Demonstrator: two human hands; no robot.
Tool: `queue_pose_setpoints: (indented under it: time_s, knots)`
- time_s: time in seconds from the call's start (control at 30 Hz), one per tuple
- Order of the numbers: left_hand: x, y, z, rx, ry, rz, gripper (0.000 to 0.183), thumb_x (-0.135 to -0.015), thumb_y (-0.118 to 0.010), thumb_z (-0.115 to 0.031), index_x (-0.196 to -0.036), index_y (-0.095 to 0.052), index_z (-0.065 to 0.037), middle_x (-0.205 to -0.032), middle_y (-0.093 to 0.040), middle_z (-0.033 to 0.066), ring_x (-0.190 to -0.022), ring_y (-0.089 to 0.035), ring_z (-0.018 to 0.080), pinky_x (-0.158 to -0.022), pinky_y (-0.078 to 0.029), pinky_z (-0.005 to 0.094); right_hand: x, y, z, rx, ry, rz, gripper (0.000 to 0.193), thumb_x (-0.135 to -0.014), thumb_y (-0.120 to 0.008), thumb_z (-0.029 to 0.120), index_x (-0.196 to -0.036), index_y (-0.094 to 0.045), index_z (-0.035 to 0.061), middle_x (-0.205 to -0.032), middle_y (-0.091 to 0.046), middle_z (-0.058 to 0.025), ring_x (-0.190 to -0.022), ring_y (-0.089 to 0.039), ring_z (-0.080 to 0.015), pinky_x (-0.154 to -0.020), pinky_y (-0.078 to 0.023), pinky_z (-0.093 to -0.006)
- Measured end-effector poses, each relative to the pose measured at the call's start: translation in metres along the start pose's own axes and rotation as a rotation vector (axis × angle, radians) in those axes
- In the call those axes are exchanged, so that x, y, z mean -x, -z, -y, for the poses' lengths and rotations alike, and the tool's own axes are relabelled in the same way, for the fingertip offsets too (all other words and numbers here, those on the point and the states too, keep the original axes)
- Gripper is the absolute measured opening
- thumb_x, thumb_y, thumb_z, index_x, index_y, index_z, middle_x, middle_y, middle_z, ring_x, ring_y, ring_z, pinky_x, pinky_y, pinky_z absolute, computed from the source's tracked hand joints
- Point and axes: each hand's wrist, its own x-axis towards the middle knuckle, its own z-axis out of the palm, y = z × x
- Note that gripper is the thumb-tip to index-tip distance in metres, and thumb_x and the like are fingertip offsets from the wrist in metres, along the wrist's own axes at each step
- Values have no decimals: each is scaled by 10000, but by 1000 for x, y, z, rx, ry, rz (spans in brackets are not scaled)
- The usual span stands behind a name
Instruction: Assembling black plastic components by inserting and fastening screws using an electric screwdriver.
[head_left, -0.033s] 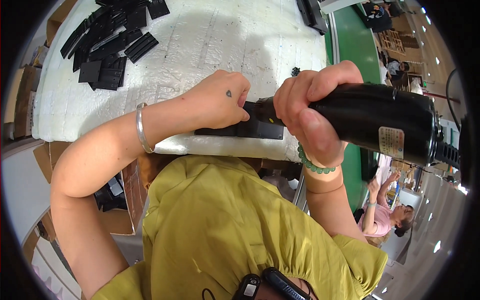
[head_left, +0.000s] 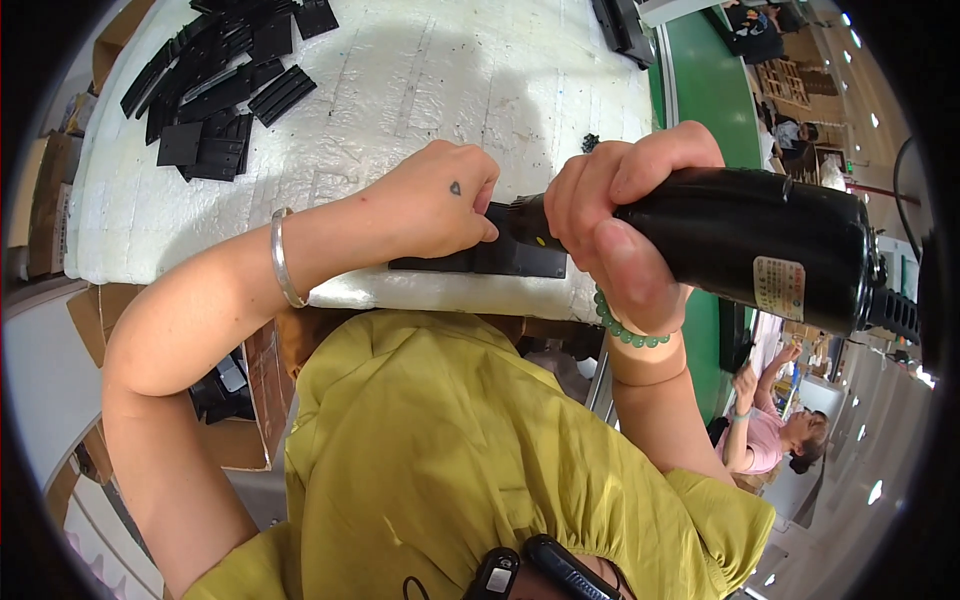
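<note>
My right hand (head_left: 625, 215) is wrapped around a thick black corded power tool (head_left: 740, 235), which lies nearly level with its cord end to the right. Its narrow ridged nose points left at a flat black plastic piece (head_left: 535, 262) near the table's front edge. Just left of the nose, my left hand (head_left: 440, 200) is closed, with thumb and curled fingers at the upper edge of that piece. Its fingertips are partly hidden. The tool's very tip and whatever it touches cannot be made out.
A heap of black plastic pieces (head_left: 215, 100) lies at the far left of the foam-covered table (head_left: 400, 90). Another black part (head_left: 625, 30) is at the far right, with small dark bits (head_left: 591, 143) nearer. An open cardboard box (head_left: 265, 400) stands below left; a person (head_left: 765, 435) works at right.
</note>
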Motion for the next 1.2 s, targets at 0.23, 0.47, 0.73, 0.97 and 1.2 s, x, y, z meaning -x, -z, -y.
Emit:
queue_pose_setpoints:
  time_s: [0.23,0.47,0.73,0.97,1.2]
  knots:
    - [11,-7,9,-192,-177,-186,274,-676,-764,-202,-675,-554,-26,-827,-636,147,-857,-588,315,-724,-464,373,-5,21,24,-301,199,49,307,-749,-538,120,-1039,-447,82,-594,-448,20,-489,-428,-89,-479,-350,-243]
    - [27,-13,-6,25,-603,-588,254,-595,-785,-170,-673,-573,-55,-952,-646,34,-875,-549,265,-717,-462,351,8,24,42,-378,222,-4,296,-736,-571,109,-1010,-459,114,-595,-512,59,-482,-464,-51,-511,-383,-201]
    - [28,-19,-11,74,-659,-661,251,-566,-793,-144,-688,-590,-61,-905,-665,37,-830,-558,240,-666,-468,309,20,29,59,-369,226,-61,292,-719,-600,107,-975,-461,120,-591,-530,70,-486,-492,-36,-532,-409,-176]
    - [28,-21,-14,78,-685,-677,257,-563,-794,-146,-694,-591,-58,-894,-667,41,-814,-562,241,-657,-468,309,24,27,59,-421,298,-124,301,-691,-633,97,-938,-462,117,-571,-539,76,-478,-505,-32,-514,-425,-162]
    - [29,-24,-15,76,-710,-684,270,-564,-801,-153,-705,-592,-56,-886,-667,45,-812,-564,239,-653,-472,308,26,28,61,-422,314,-115,301,-689,-632,97,-936,-460,108,-566,-544,75,-478,-513,-31,-512,-427,-159]
